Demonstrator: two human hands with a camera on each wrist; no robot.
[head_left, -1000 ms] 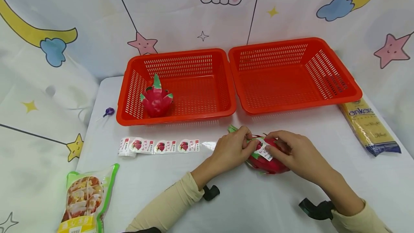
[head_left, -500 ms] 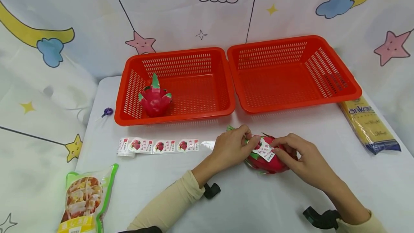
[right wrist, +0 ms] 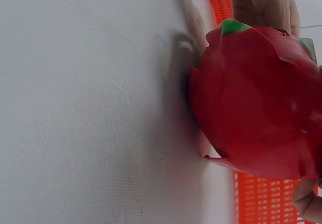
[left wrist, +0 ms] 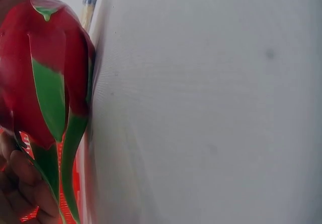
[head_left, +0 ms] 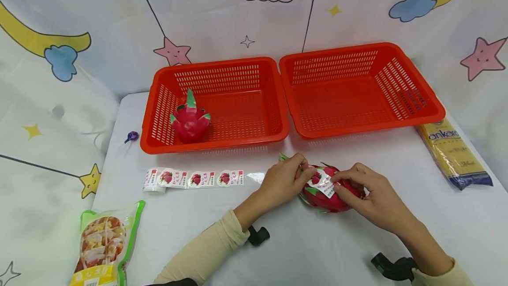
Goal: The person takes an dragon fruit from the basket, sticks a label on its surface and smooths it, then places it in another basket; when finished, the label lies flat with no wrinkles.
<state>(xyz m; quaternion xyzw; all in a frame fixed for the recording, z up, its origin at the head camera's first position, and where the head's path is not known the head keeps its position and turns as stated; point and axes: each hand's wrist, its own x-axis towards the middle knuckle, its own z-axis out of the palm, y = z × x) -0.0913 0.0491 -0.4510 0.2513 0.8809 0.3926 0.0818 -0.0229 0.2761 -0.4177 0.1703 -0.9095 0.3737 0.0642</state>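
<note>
A red dragon fruit with green-tipped scales (head_left: 347, 197) lies on the white table, its leafy end toward the left. A white label sticker (head_left: 323, 183) printed with a dragon fruit lies across its upper side. My left hand (head_left: 283, 179) grips the fruit's leafy end with curled fingers, the thumb at the sticker's left edge. My right hand (head_left: 373, 195) pinches at the sticker's right edge with thumb and forefinger. In the left wrist view, curled fingers (left wrist: 25, 183) show beside the green leaves. The fruit (right wrist: 261, 103) covers most of my right hand in the right wrist view.
A red basket (head_left: 214, 147) at the back left holds another dragon fruit (head_left: 190, 125). A second red basket (head_left: 357, 128) stands beside it, near a yellow packet (head_left: 456, 156). Leftward lie a sticker roll (head_left: 194, 179), a purple lollipop (head_left: 132, 136) and a green-edged food bag (head_left: 105, 246).
My right hand has drawn back slightly to the right, its thumb sliding toward the sticker's right edge, so more of the print shows. The left hand stays at the leafy end.
</note>
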